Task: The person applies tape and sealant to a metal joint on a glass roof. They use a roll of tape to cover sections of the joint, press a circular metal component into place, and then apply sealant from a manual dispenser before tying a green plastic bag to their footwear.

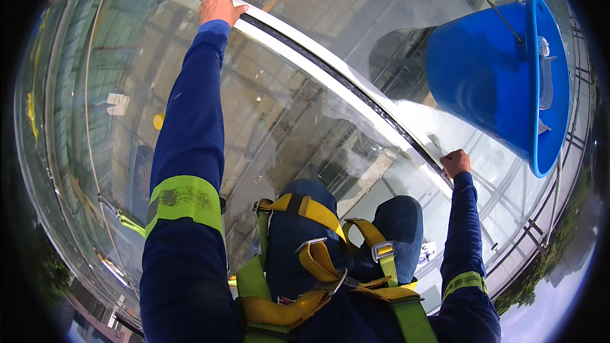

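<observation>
Glass (279,92), blue bucket (476,73) with grey cloth (546,86); left hand (218,7), right hand (456,163) at black strip (337,75), grips unclear

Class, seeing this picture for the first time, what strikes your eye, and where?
A big blue bucket at upper right stands out first. Next comes the dark strip running diagonally across the glassy surface, with the left hand on its upper stretch and the right hand by its lower part. Yellow-and-green harness straps show brightly at bottom centre.

Bright daylight glares white; edges bend and darken.
</observation>
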{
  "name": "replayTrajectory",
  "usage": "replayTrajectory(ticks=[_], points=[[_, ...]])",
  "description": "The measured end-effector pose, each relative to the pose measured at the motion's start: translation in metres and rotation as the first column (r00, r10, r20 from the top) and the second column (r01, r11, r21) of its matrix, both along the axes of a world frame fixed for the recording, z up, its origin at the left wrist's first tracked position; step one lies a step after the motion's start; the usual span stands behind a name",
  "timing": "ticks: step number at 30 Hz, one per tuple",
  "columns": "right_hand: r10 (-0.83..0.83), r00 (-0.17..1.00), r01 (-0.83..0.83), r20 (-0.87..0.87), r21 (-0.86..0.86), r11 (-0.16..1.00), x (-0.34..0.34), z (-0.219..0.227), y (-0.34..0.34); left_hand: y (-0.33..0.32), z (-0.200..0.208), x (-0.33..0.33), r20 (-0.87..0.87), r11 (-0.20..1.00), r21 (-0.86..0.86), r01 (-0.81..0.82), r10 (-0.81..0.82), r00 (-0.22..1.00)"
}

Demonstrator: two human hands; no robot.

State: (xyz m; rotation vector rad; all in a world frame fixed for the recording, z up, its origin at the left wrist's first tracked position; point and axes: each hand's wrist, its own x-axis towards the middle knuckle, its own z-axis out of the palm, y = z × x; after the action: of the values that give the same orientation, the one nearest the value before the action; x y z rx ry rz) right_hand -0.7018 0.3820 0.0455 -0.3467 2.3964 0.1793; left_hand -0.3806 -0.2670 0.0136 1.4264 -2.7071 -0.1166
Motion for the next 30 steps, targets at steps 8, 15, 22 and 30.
replayTrajectory(ticks=[8, 15, 22, 30], points=[[0.154, 0.975, -0.151, -0.158, 0.028, 0.988, 0.012, -0.003, 0.008, 0.013, 0.011, -0.008, 0.128, 1.0, 0.001, 0.028, -0.028, 0.991], [0.148, 0.975, -0.142, -0.164, 0.047, 0.989, 0.009, -0.002, 0.007, 0.033, 0.017, -0.017, 0.194, 0.999, 0.01, -0.038, 0.035, 0.98], [0.11, 0.983, -0.103, -0.147, 0.054, 0.993, 0.013, 0.004, 0.002, 0.128, -0.022, -0.006, -0.185, 0.987, -0.03, 0.158, -0.161, 0.97], [0.147, 0.972, -0.142, -0.185, 0.039, 0.989, 0.008, -0.01, 0.018, 0.197, -0.031, -0.013, -0.095, 0.952, -0.036, 0.304, -0.306, 0.947]])
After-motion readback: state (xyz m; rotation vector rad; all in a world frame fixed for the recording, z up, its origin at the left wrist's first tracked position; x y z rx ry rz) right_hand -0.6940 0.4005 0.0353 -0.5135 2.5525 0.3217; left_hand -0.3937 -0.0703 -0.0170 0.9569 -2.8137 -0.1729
